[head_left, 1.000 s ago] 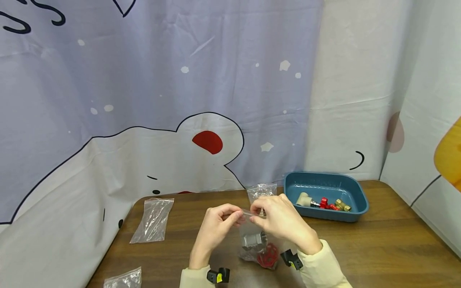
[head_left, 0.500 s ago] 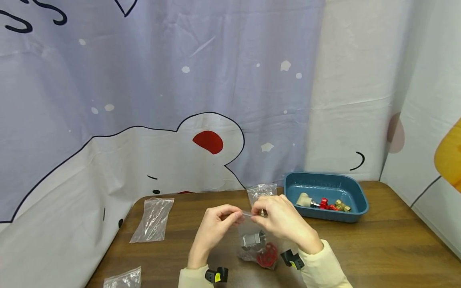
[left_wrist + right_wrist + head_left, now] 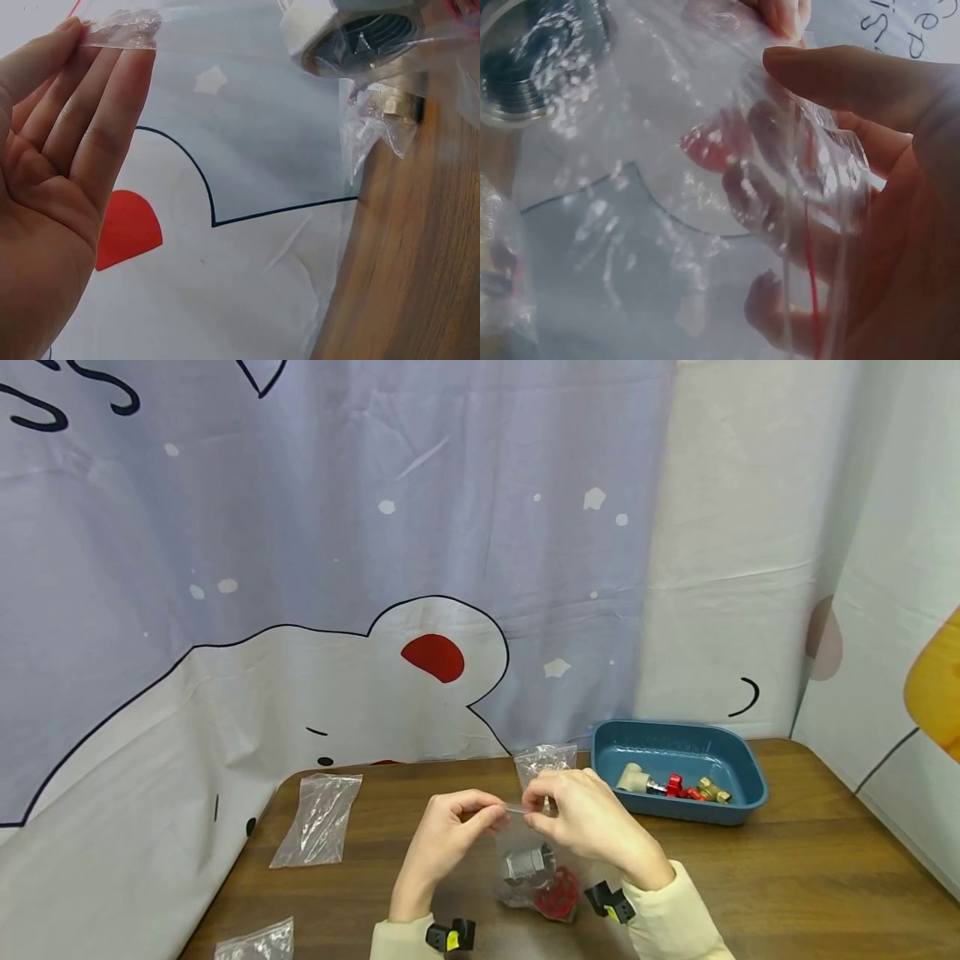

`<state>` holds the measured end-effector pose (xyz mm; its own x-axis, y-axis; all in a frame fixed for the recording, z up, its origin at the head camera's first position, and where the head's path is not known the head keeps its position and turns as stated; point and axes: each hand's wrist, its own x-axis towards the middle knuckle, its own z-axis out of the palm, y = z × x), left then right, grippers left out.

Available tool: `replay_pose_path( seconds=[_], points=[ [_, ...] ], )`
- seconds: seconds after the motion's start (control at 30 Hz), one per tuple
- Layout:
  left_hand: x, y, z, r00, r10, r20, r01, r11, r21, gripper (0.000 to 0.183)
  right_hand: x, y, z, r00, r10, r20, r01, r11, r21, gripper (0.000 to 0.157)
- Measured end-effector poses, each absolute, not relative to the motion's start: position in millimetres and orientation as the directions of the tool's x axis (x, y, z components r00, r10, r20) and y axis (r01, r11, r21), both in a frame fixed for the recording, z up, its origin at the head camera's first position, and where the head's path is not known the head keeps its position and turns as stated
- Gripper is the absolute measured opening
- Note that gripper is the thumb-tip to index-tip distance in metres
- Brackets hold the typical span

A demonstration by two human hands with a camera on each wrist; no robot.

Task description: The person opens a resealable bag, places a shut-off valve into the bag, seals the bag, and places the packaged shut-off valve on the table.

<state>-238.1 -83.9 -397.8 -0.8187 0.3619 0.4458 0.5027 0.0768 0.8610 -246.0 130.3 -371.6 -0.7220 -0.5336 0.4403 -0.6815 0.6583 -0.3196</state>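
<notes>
A clear zip-lock bag (image 3: 513, 835) hangs between my two hands. My left hand (image 3: 446, 843) pinches one corner of its top edge between thumb and fingertips. On the other side, my right hand (image 3: 592, 822) pinches the same edge, and in the right wrist view its fingers show through the plastic beside the red seal line (image 3: 810, 255). Inside the bag lie a grey metal threaded fitting (image 3: 525, 864) with hexagonal flats and a red handwheel (image 3: 557, 893). The left wrist view shows the fitting's threaded opening (image 3: 375, 41) near the top.
Behind my right hand lies another clear bag (image 3: 546, 756) with a brass fitting (image 3: 397, 103) in it. A blue tray (image 3: 675, 814) at the back right holds a beige pipe fitting (image 3: 633, 777), red parts and brass pieces. Flat plastic bags (image 3: 318, 822) lie at the left.
Both hands keep their pinch on the bag's top edge. My left hand and the bag's contents have shifted very slightly left.
</notes>
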Motion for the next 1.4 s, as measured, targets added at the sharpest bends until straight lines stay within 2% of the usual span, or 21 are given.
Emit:
replay_pose_path(
  seconds=[0.57,0.8,0.97,1.17,1.4],
  points=[
    [-237,-79,-396,-0.783,0.364,0.505,0.575,0.109,0.811,0.009,-247,128,-369,-0.715,-0.537,0.448,-0.697,0.600,-0.393,0.014],
    [-237,-79,-396,-0.795,0.353,0.493,0.561,0.121,0.819,0.009,-243,136,-366,-0.729,-0.537,0.425,-0.675,0.669,-0.311,0.018],
    [-238,-78,-396,-0.803,0.349,0.482,0.550,0.125,0.826,0.009,-245,140,-365,-0.716,-0.539,0.443,-0.685,0.664,-0.298,0.021],
    [-238,-79,-396,-0.797,0.346,0.494,0.560,0.121,0.820,0.008,-247,140,-366,-0.706,-0.545,0.453,-0.703,0.617,-0.353,0.022],
    [-237,-79,-395,-0.793,0.354,0.495,0.564,0.122,0.817,0.009,-246,139,-367,-0.743,-0.536,0.400,-0.669,0.616,-0.417,0.024]
  ],
)
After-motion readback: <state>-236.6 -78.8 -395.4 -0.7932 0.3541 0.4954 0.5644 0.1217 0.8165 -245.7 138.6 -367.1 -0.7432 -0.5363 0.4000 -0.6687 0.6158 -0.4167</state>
